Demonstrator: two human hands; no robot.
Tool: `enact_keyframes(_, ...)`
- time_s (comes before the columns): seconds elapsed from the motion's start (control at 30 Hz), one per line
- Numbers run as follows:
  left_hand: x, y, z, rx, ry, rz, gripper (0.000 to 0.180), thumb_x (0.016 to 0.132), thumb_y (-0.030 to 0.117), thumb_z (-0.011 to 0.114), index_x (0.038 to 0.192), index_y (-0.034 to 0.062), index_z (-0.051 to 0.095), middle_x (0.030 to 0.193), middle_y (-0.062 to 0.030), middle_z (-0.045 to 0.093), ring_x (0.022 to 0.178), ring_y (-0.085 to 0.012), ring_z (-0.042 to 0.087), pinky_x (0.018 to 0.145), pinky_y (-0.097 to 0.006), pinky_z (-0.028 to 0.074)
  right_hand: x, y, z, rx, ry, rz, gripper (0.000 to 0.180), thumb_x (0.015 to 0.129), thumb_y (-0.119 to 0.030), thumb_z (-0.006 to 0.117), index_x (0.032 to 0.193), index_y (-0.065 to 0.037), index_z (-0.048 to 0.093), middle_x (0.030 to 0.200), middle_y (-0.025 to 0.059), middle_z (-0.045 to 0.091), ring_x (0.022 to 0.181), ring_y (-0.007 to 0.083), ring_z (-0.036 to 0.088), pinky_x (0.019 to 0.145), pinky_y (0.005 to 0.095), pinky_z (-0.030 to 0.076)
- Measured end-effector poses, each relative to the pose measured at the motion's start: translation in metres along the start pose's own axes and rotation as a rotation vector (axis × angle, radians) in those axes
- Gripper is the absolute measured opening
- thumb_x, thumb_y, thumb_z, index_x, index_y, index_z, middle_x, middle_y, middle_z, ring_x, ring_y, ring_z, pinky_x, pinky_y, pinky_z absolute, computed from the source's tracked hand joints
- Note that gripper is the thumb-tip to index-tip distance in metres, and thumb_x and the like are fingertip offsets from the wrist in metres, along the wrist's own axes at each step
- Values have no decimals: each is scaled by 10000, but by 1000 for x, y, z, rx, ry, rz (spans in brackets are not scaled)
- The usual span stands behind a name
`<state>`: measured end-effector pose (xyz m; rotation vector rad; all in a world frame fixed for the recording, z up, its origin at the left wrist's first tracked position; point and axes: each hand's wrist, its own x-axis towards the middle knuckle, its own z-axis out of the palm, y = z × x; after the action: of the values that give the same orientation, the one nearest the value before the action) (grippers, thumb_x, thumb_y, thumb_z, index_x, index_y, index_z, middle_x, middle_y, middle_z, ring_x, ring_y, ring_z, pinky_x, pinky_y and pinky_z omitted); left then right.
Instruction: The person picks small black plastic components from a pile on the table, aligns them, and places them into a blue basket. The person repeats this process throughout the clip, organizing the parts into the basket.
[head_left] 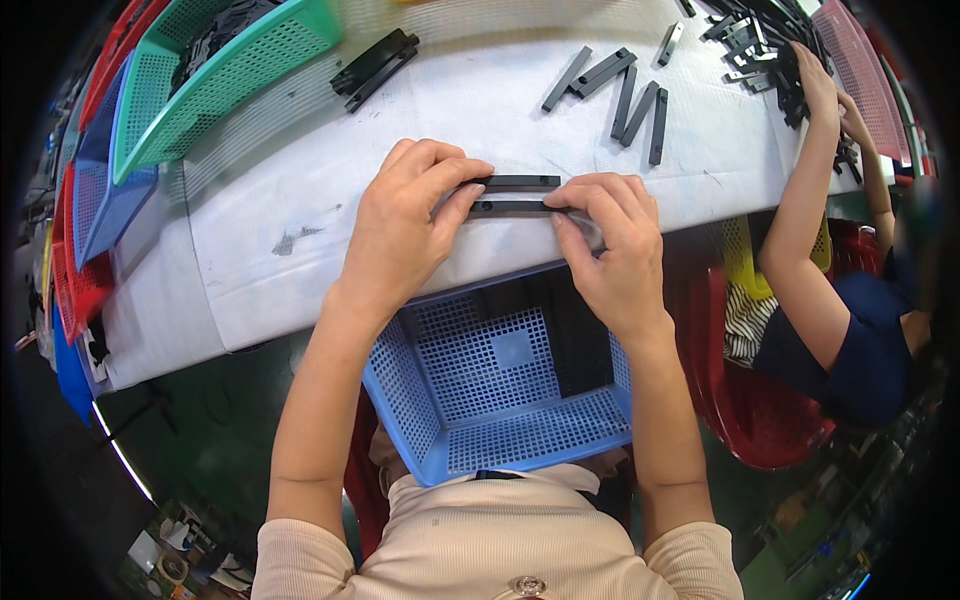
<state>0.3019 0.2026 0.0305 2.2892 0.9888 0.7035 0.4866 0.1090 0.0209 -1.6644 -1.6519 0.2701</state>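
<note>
Two slim black bars lie side by side over the white table in front of me. The fingers of my left hand (408, 215) are closed on the left ends of both the far bar (530, 182) and the near bar (512, 206). My right hand (620, 250) pinches the right end of the near bar between thumb and forefinger. Below my hands, a blue perforated basket (430, 455) rests on my lap, with dark pieces (578, 345) stacked along its far right part.
Several loose bars (628, 105) lie beyond my right hand, and a small bundle of bars (375, 70) sits at far left. A green basket (240, 90) holds dark parts. At right, a co-worker's arms (815, 170) reach into a pile of bars (755, 50).
</note>
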Motion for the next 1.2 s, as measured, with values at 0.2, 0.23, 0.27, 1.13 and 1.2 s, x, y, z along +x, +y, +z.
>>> enact_keyframes(0.2, 19, 6, 2, -162, 126, -141, 192, 815, 48, 681, 1006, 45, 701, 970, -107, 654, 847, -237, 628, 721, -322, 517, -3, 5, 5, 45, 47, 71, 243, 752, -3, 686, 972, -101, 653, 958, 31, 644, 888, 237, 566, 782, 361, 404)
enact_keyframes(0.23, 27, 6, 6, -162, 130, -115, 205, 810, 75, 690, 1010, 29, 688, 972, -118, 656, 885, -258, 622, 754, -344, 514, -3, 5, 5, 42, 62, 71, 251, 753, -3, 687, 983, -100, 653, 968, 36, 643, 890, 240, 568, 789, 362, 405)
enact_keyframes(0.27, 34, 7, 14, -126, 150, -70, 215, 806, 87, 694, 1011, 23, 683, 976, -120, 655, 901, -269, 618, 771, -353, 509, -3, 5, 4, 59, 66, 84, 258, 758, -2, 687, 997, -94, 652, 977, 49, 638, 898, 250, 573, 796, 366, 416)
enact_keyframes(1.13, 32, -7, 2, -187, 156, -214, 137, 845, 76, 681, 970, 41, 723, 934, -61, 665, 771, -186, 598, 713, -292, 491, 77, 30, 12, -202, -131, -157, 93, 796, -146, 704, 878, -105, 720, 893, 27, 653, 938, 236, 591, 800, 359, 464)
enact_keyframes(1.2, 28, -11, 3, -189, 158, -120, 143, 837, 64, 682, 973, 51, 724, 944, -62, 668, 804, -212, 607, 737, -312, 504, 74, 26, 5, -126, -195, -78, 86, 802, -152, 703, 870, -102, 718, 885, 34, 655, 914, 234, 598, 783, 365, 467)
